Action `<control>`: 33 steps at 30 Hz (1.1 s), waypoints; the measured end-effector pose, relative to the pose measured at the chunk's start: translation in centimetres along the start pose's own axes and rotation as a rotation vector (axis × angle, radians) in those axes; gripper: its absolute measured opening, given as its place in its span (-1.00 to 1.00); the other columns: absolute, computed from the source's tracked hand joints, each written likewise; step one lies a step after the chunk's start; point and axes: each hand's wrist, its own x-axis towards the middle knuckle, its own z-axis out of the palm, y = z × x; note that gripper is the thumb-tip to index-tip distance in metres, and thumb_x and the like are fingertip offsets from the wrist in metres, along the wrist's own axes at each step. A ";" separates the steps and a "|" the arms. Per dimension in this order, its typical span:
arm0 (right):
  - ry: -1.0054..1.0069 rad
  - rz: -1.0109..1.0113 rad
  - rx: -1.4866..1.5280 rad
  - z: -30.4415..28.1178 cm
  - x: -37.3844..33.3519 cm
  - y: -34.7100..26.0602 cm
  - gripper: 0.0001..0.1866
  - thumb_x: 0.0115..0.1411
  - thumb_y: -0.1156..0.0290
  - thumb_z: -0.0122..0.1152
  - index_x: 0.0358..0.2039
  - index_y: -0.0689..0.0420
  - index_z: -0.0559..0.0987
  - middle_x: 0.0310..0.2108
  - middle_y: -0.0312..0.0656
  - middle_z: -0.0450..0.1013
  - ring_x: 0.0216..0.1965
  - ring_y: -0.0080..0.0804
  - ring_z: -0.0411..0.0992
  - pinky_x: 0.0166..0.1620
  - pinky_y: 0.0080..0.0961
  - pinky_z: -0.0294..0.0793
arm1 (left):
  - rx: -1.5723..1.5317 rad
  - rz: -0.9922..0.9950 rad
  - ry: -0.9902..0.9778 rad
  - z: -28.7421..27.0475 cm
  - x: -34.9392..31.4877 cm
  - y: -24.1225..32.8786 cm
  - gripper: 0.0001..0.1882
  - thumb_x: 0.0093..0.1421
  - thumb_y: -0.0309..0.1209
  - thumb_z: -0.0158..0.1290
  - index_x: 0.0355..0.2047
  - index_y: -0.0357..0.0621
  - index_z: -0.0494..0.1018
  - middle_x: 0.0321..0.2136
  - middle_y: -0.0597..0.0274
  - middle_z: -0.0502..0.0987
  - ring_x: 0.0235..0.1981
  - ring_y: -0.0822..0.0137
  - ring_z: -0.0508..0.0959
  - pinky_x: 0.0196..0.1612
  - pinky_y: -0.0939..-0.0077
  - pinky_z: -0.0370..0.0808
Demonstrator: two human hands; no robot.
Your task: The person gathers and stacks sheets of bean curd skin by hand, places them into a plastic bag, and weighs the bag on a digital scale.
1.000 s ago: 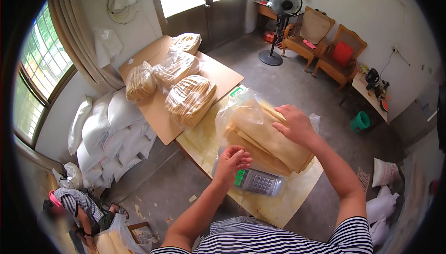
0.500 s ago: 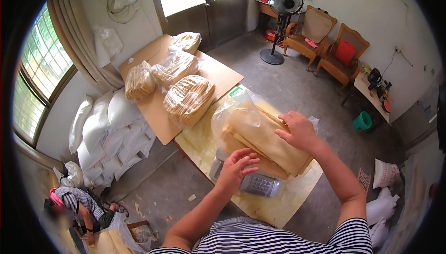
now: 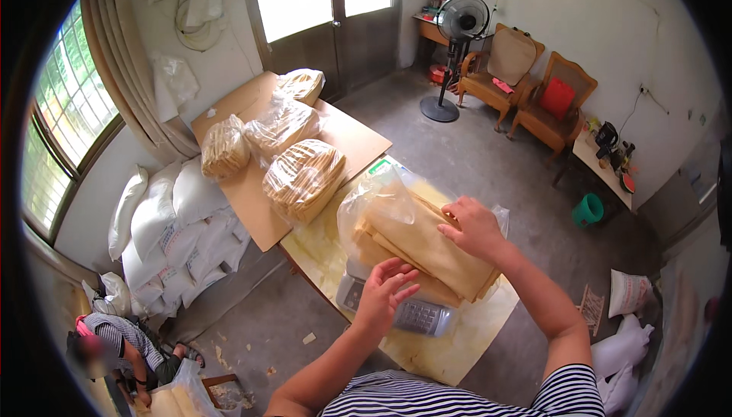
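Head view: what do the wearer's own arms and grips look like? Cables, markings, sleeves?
Left grip and right grip: bare human hands, no gloves. Forearms uncovered; no cables, watch or markings visible. Right sleeve: short, white with dark stripes, like the shirt. Left sleeve can't be made out.

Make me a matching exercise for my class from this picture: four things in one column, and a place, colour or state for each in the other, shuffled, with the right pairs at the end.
Things
1. Right hand
2. Left hand
3. Bucket
4. Stacked sacks

Places, colours, states
A. White, piled near the barred window
B. Raised, with nothing in its grasp, in front of the grey keypad device as seen here
C. Green, on the floor
D. Laid against the tan sheets

Right pairs: 1-D, 2-B, 3-C, 4-A
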 end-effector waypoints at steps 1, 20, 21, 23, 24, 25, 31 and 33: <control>-0.001 0.010 0.012 0.1 0.0 0.0 -0.66 0.02 0.17 0.26 -0.25 0.12 0.55 -0.29 -0.14 0.42 -0.18 -0.18 0.39 -0.11 -0.32 0.41 | -0.005 0.009 0.026 0.1 -0.1 -0.1 -0.54 0.17 -0.50 0.02 0.07 -0.30 0.21 -0.03 -0.01 0.40 0.02 0.12 0.45 0.04 0.22 0.46; -0.041 0.219 0.393 -0.3 0.6 -0.5 -0.75 0.08 0.30 0.22 -0.28 0.19 0.57 -0.37 -0.20 0.46 -0.34 -0.40 0.44 -0.24 -0.46 0.43 | 0.114 0.048 -0.070 4.6 2.8 -0.1 -0.62 0.19 -0.44 0.03 0.02 -0.22 0.30 -0.06 0.17 0.45 -0.06 0.35 0.48 -0.04 0.37 0.47; -0.052 0.249 0.475 -0.4 0.5 -0.3 -0.73 0.08 0.28 0.22 -0.29 0.20 0.56 -0.36 -0.16 0.48 -0.35 -0.39 0.46 -0.22 -0.48 0.44 | 0.144 0.063 -0.079 5.3 3.2 -0.1 -0.65 0.20 -0.42 0.03 -0.01 -0.21 0.32 -0.11 0.21 0.47 -0.13 0.40 0.49 -0.10 0.42 0.49; -0.064 0.279 0.560 -0.8 0.6 -0.5 -0.71 0.07 0.26 0.22 -0.29 0.20 0.56 -0.36 -0.12 0.50 -0.36 -0.37 0.49 -0.21 -0.49 0.45 | 0.174 0.078 -0.084 5.8 3.8 0.3 -0.69 0.21 -0.40 0.03 -0.05 -0.19 0.33 -0.15 0.25 0.48 -0.20 0.44 0.50 -0.16 0.48 0.50; -0.051 0.259 0.566 -1.3 0.4 -0.8 -0.71 0.10 0.27 0.21 -0.25 0.22 0.55 -0.37 -0.15 0.51 -0.36 -0.43 0.48 -0.22 -0.52 0.45 | 0.087 0.044 -0.076 5.7 4.3 0.3 -0.69 0.22 -0.40 0.02 -0.05 -0.20 0.34 -0.14 0.24 0.48 -0.19 0.41 0.51 -0.13 0.46 0.49; -0.034 0.240 0.570 -2.0 0.4 -1.0 -0.70 0.12 0.29 0.21 -0.21 0.23 0.53 -0.37 -0.17 0.52 -0.36 -0.48 0.47 -0.23 -0.55 0.44 | 0.001 0.009 -0.071 5.9 4.7 0.4 -0.70 0.23 -0.40 0.01 -0.05 -0.21 0.34 -0.13 0.23 0.49 -0.17 0.39 0.52 -0.10 0.45 0.49; -0.276 0.276 1.175 -6.1 -0.1 -0.4 -0.55 0.21 0.35 0.13 0.09 0.19 0.35 -0.25 -0.22 0.50 -0.25 -0.60 0.46 -0.21 -0.59 0.45 | -0.065 0.098 -0.281 7.1 5.0 3.5 -0.68 0.23 -0.42 0.00 -0.01 -0.22 0.32 -0.09 0.20 0.48 -0.09 0.35 0.51 -0.06 0.41 0.48; -0.276 0.281 1.257 -7.6 -0.3 -1.6 -0.53 0.21 0.37 0.12 0.12 0.19 0.31 -0.24 -0.22 0.49 -0.24 -0.60 0.46 -0.20 -0.61 0.45 | -0.062 0.097 -0.328 8.0 4.4 5.0 -0.67 0.23 -0.43 0.00 0.00 -0.22 0.31 -0.09 0.20 0.48 -0.09 0.35 0.51 -0.06 0.41 0.48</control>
